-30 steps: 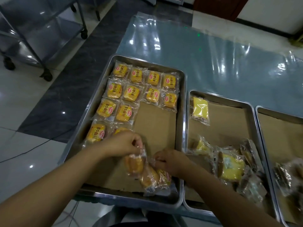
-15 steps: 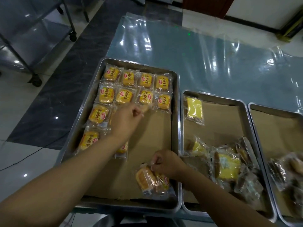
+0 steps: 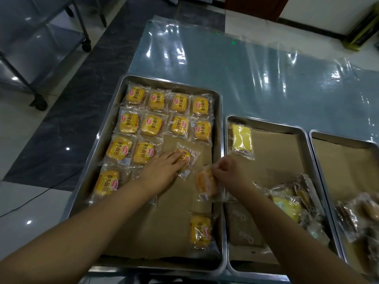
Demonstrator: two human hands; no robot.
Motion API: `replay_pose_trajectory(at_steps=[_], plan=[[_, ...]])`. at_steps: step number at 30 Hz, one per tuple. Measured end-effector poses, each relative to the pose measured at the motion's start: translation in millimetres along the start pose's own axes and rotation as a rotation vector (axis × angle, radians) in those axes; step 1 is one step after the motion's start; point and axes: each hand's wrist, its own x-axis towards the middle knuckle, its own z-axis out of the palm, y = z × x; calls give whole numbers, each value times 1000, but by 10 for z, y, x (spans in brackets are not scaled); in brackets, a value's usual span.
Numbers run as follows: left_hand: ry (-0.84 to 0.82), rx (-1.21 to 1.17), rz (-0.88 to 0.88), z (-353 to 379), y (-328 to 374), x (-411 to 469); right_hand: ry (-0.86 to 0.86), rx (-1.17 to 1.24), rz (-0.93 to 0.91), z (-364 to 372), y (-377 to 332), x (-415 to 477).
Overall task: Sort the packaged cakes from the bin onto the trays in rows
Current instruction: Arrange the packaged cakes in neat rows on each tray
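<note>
1. Head view, left tray (image 3: pixel 222 128): the two far rows are full, four rowed cakes (image 3: pixel 152 125) in each. The third row has two at its left end.
2. Head view, left hand (image 3: pixel 162 171): the fingers lie straight and flat, pressing a tilted cake (image 3: pixel 184 156) onto the paper liner (image 3: pixel 164 232) at the third place of the third row. The cake sits askew, not yet squared with its neighbours.
3. Head view, right hand (image 3: pixel 229 175): the fingertips pinch the wrapper of a second cake (image 3: pixel 206 182) near the tray's right rim. Whether it rests on the liner cannot be told.
4. Head view, near half of the left tray: one fourth-row cake (image 3: pixel 107 183) shows at the left. A loose cake (image 3: pixel 200 229) lies by the near right corner, outside any row.
5. Head view, middle tray (image 3: pixel 266 125): one yellow packet (image 3: pixel 241 140) is set at the far left, and a heap (image 3: pixel 291 199) lies unsorted. The right tray (image 3: pixel 338 135) holds darker packets (image 3: pixel 359 214), which are blurred.
6. Judgement: the left tray is roughly half filled. Two rows and both heaps are left to do. No bin is in view.
</note>
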Motion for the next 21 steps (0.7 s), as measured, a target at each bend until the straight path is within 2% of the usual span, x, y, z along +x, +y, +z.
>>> replay_pose_trajectory(at_steps=[4,7,10,12,14,16,21], plan=[[61,25,-99,47,-21,-13,122,86,-34,-35,-23,130],[109,44,-94,68,-39,-9,217,5,-191,-9,-53,153],[146,75,-83,64,-82,-6,187,-32,-375,45,-37,130],[145,78,-104,66,-105,-5,148,-193,-548,84,32,106],[135,63,-126,85,-113,-7,63,-411,-647,109,110,86],[133,41,-139,115,-113,-16,19,-573,-678,105,187,73],[123,18,-163,167,-113,-5,-38,-798,-684,96,192,104]])
